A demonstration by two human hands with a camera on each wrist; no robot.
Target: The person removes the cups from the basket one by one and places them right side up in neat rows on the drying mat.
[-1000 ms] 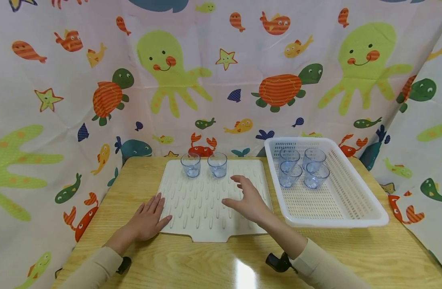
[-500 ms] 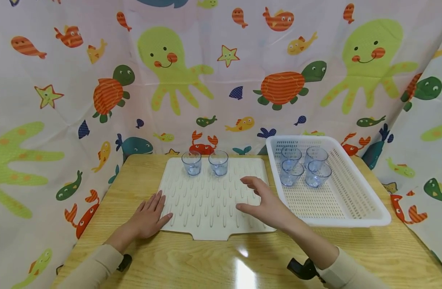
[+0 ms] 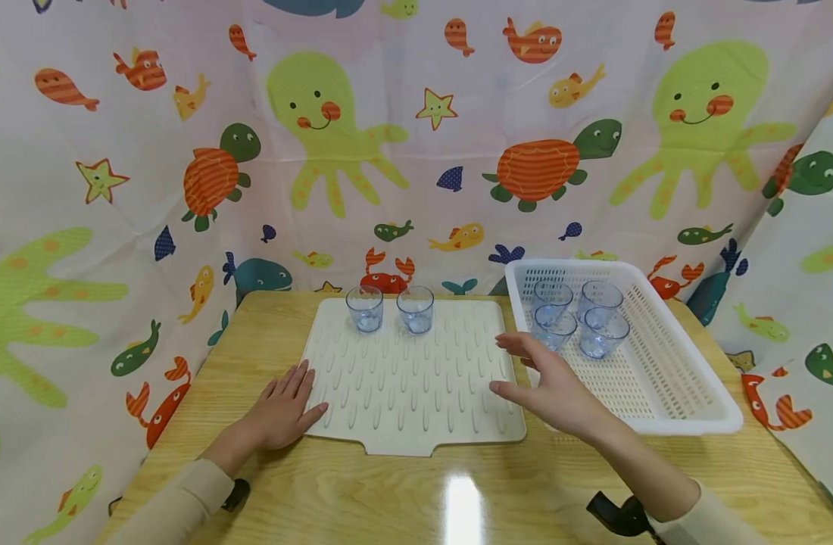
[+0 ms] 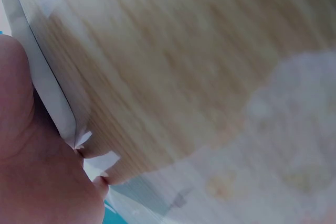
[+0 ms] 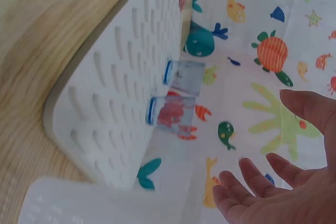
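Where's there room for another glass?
The ridged board in front of its two glasses, right of the left hand; the table in front of the board; and the right part of the basket. Its back left, with four glasses close together, is crowded.

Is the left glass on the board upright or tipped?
Upright: this glass shows its open rim above, its base on the board.

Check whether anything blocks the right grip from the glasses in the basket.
Perhaps only the basket's left rim, which the right grip overlaps in the head view; nothing visible lies over the front glasses.
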